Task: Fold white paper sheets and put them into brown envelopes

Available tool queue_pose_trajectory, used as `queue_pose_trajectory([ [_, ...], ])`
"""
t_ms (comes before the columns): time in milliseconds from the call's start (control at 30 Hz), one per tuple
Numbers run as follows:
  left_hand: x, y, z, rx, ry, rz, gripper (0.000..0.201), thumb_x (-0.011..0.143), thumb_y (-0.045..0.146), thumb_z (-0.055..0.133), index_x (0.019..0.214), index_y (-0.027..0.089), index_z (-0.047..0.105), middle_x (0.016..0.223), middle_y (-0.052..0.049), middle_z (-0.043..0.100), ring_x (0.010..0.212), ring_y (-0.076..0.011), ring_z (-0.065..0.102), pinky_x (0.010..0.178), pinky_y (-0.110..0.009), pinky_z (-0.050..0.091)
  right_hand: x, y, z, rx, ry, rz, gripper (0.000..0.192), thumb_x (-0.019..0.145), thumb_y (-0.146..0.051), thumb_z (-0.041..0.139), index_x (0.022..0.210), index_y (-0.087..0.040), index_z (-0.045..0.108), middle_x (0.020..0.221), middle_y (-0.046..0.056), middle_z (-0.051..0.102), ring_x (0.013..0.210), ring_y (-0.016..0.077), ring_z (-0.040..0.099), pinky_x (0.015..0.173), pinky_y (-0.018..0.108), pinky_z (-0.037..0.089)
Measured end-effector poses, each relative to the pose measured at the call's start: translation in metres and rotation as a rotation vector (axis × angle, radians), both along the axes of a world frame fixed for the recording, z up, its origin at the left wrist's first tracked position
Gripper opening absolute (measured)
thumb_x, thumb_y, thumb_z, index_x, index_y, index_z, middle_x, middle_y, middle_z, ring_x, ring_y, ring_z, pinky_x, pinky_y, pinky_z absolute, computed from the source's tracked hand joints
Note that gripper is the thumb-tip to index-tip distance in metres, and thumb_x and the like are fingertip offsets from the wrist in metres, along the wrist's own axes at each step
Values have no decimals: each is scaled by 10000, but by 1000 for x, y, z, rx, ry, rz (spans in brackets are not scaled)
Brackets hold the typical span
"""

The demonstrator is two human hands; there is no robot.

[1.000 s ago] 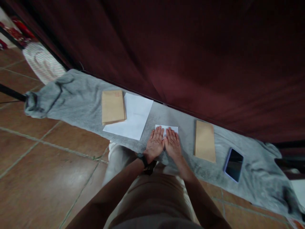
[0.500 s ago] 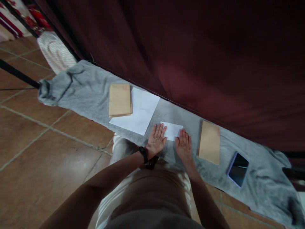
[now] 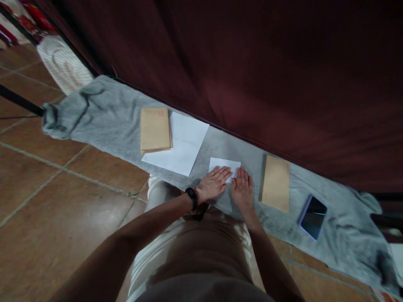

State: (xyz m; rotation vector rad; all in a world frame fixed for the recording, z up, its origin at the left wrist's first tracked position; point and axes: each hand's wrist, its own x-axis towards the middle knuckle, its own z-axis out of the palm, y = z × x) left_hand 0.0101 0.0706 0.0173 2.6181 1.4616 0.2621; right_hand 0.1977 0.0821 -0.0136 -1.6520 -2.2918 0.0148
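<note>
Your left hand [image 3: 214,183] and right hand [image 3: 242,190] lie flat, fingers spread, on the near edge of the folded white paper [image 3: 224,166] on the grey cloth [image 3: 107,121]; uneven pressure could skew its crease, I judge.

Lighting dim and even. Dark maroon curtain [image 3: 252,63] nearly black toward top. Glossy brown floor tiles [image 3: 63,201] show soft sheen. Wide-angle bending at edges. Foreground forearms and torso motion-blurred; white papers brightest, without glare.
</note>
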Motion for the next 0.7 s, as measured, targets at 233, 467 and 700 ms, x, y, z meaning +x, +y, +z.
queue_pose_trajectory([
  [233,-1,4,0,-14,20,-30,620,1064,391,383,1615,113,325,1715,-130,254,1600,-255,206,1317,-486,136,0,5,9,5,125,-8,537,1090,-296,291,1556,-80,444,1598,189,471,1528,280,359,1248,567,268],
  [467,-1,4,-2,1,2,-22,563,1053,337,389,1542,62,440,1665,-169,354,1590,-247,239,1323,-479,133,-18,17,20,-125,115,173,534,1097,-287,254,1561,-114,453,1621,145,453,1524,221,378,1271,485,252],
  [700,1,11,-14,22,-80,135,586,1034,232,309,1588,48,360,1678,-160,329,1592,-223,220,1315,-437,210,-28,14,21,-115,-10,94,554,1106,-315,262,1604,-102,378,1665,145,373,1557,268,308,1271,502,203],
])
